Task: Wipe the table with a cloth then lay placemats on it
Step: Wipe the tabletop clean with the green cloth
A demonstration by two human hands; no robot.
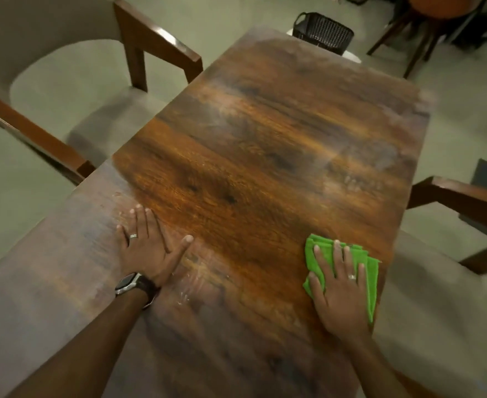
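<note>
**Two hands flat on the wood, wiping under way**

Two hands are down on a long wooden desk [265,133], and that desk fills most of our view. Its middle shows warm brown and glossy, while the near left part and the far edges look dull and grey; we judge the dull zones to be dust or film not yet wiped. Faint pale smears sit just beside our left thumb.

Upholstered chairs with wooden arms stand around it: one at the left [73,90], another at the right [451,268], both pulled slightly back, which leaves the desk edges free to reach. A dark woven basket [324,31] sits beyond the far end. We see no placemats anywhere, so that step has not begun.

Our left hand [147,248] lies palm down, fingers spread wide and holding nothing; we read it as a brace that steadies us while we lean. A watch [128,282] is on that wrist.

Our right hand [337,285] presses flat on the folded green cloth [371,282] near the desk's right edge, fingers stretched over it rather than curled, which spreads pressure across the fold for a broad stroke.
</note>
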